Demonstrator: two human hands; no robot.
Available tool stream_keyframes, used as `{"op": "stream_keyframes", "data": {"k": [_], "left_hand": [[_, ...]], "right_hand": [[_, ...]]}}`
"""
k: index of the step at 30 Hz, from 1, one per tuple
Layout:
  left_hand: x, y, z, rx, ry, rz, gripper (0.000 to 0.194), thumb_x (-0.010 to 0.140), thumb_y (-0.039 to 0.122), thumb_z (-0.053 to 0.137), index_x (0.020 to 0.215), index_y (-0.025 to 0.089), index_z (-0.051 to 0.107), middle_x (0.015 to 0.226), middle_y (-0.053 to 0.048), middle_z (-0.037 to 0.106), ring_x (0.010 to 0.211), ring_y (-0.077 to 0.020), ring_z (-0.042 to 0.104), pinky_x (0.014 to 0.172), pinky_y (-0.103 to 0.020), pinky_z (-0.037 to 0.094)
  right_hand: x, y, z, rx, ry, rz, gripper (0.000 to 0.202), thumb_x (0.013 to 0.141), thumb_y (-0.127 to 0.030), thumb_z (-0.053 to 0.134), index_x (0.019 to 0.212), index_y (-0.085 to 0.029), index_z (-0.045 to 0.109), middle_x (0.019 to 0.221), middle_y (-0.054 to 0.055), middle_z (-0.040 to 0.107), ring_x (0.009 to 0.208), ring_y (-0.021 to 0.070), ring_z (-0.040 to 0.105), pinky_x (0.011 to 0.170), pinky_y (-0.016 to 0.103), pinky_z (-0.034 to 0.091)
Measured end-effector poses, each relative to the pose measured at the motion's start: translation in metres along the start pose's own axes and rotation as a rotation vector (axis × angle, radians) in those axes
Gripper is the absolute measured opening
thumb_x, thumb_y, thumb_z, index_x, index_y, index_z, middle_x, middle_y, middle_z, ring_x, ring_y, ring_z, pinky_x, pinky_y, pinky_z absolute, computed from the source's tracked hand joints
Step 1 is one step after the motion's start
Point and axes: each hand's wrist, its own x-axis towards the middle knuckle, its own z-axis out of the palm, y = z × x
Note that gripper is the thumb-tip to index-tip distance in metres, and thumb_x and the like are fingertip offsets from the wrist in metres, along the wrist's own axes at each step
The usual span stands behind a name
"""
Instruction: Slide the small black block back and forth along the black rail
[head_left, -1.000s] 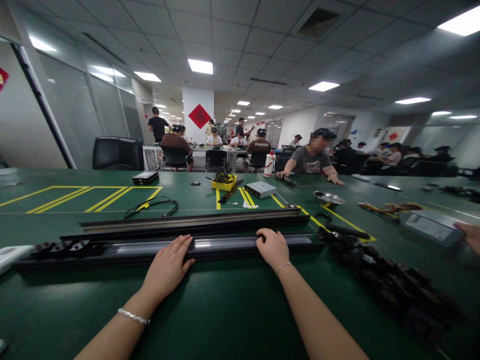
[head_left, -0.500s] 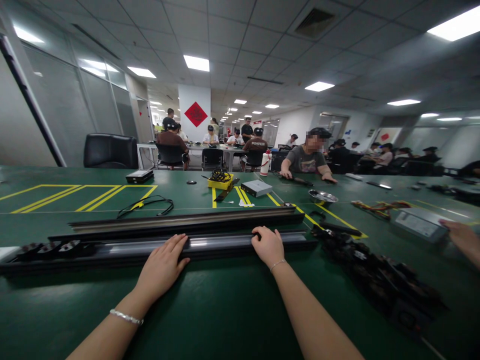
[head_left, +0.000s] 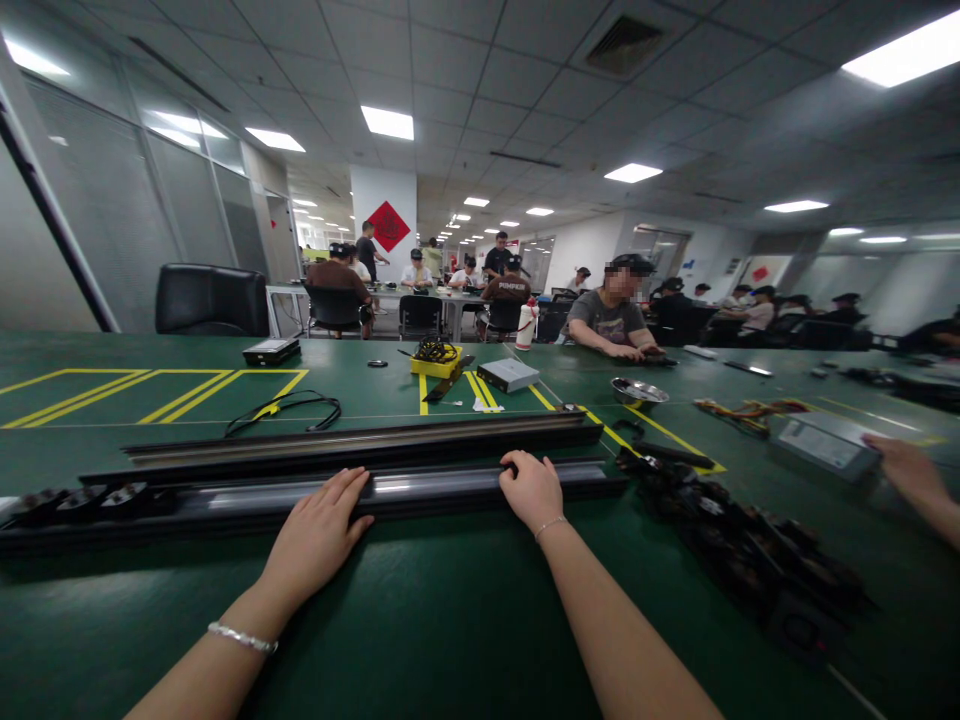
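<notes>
Rail (head_left: 435,489) black and silvery; tabletop (head_left: 442,620) green, yellow-striped; bottle (head_left: 526,328) white, red-trimmed.

"PUMPKIN" on a brown shirt (head_left: 505,288), red diamond sign (head_left: 387,227) on pillar (head_left: 361,190), its character unreadable

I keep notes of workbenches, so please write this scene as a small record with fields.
Left hand: rests on the near rail
Right hand: curled on the same rail, nearer its right end
Behind: second long rail
Rail's left end: small dark parts
Right side: heap of dark parts
Far right: another person's hand at a metal box
</notes>
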Motion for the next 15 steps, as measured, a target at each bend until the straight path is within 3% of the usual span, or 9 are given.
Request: {"op": "stream_keyframes", "data": {"k": [15], "left_hand": [[0.0005, 0.0010, -0.0016, 0.016, -0.014, -0.008, 0.054, 0.082, 0.039, 0.045, 0.131, 0.019, 0.040, 0.137, -0.007, 0.045, 0.124, -0.0236, 0.042, 0.096, -0.039, 0.039]], "right_hand": [[-0.0008, 0.0002, -0.0001, 0.012, 0.014, -0.002, 0.028, 0.075, -0.017, 0.042, 0.098, -0.023, 0.059, 0.110, 0.002, 0.061, 0.104, 0.0166, 0.052, 0.105, 0.043, 0.017]]}}
